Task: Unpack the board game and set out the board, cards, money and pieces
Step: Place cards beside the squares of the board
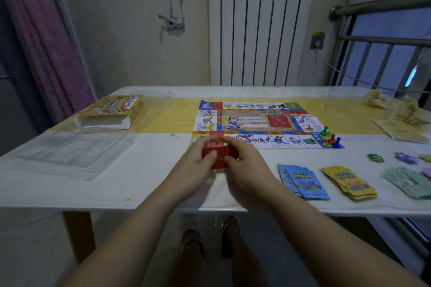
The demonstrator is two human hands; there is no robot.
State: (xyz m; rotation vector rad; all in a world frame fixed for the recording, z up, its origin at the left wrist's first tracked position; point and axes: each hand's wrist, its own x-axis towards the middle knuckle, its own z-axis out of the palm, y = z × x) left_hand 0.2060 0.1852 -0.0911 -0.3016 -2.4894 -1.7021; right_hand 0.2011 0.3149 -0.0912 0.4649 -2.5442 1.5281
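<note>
Both hands, left hand (198, 158) and right hand (240, 161), grip a red card stack (218, 162) at the board's (256, 123) near edge. Squaring the cards seems under way; next, setting them on the table (140, 182) beside the blue cards (303, 182).

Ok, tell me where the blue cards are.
In the head view, right of centre: the blue cards lie on the table, between the right hand and the yellow cards.
</note>
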